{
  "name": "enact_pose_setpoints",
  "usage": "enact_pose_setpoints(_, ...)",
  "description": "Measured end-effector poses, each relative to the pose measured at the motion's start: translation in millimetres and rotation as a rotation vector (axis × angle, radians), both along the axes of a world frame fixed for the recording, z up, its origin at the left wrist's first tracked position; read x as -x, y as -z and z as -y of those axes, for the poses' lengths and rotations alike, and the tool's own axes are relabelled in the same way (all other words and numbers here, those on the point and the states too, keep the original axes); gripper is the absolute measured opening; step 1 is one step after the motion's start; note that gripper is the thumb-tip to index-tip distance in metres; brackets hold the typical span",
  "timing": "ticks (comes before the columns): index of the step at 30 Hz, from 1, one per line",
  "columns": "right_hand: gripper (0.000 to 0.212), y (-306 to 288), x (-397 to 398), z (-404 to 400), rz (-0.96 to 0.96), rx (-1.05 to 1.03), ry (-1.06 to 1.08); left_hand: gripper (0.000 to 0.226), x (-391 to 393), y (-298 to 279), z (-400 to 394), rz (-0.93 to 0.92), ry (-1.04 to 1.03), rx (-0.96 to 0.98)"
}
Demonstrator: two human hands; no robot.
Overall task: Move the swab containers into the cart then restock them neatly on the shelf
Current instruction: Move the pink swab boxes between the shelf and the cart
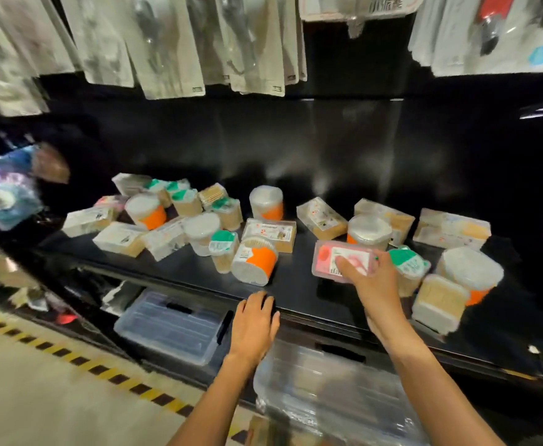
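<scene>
- The right hand (pixel 371 278) grips a flat pink box of swabs (pixel 344 260), with the thumb on top and the fingers curled round its far side.
- The pink box sits low over the black shelf (pixel 295 294), near the front. I cannot tell if it touches the shelf.
- The left hand (pixel 255 320) lies flat on the front edge of the shelf, fingers spread, holding nothing.
- Many swab containers lie in a mess on the shelf. Some stand up and some are tipped over.
- A round tub with an orange label (pixel 254 260) lies on its side, left of the pink box.
- A small tub with a green lid (pixel 408 267) is just beside the right hand.
- A square clear tub of swabs (pixel 439 302) stands near the right end, at the front.
- Under the shelf there is a clear plastic bin (pixel 170 326).
- Packets of things (pixel 167 43) hang above the shelf.
- The floor has a yellow and black striped line (pixel 80 358).
</scene>
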State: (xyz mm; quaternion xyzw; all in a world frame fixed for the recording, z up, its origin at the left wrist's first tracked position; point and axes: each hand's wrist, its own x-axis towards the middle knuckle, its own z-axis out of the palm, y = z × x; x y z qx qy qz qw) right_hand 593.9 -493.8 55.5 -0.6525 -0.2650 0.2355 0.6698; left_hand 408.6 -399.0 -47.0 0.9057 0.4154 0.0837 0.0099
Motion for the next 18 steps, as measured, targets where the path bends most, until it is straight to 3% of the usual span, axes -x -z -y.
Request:
enact_pose_setpoints(4, 0.034, -0.6, 26.3, -27.4, -0.093, -0.029, -0.092, 0.041, 32.2, 0.7, -22.8, 0.004, -0.096, -0.005)
enact_pose_setpoints(10, 0.021, -0.8, 70.6, -74.7, -0.213, -0.066, -0.223, 0.036, 78.4, 0.6, -65.7, 0.057, -0.076, -0.034)
enact_pose_setpoints(18, 0.037, -10.1, 163.1, -162.7, -0.282, -0.091, -0.24, 0.026, 170.8, -2.4, -153.4, 0.081, -0.013, -0.074)
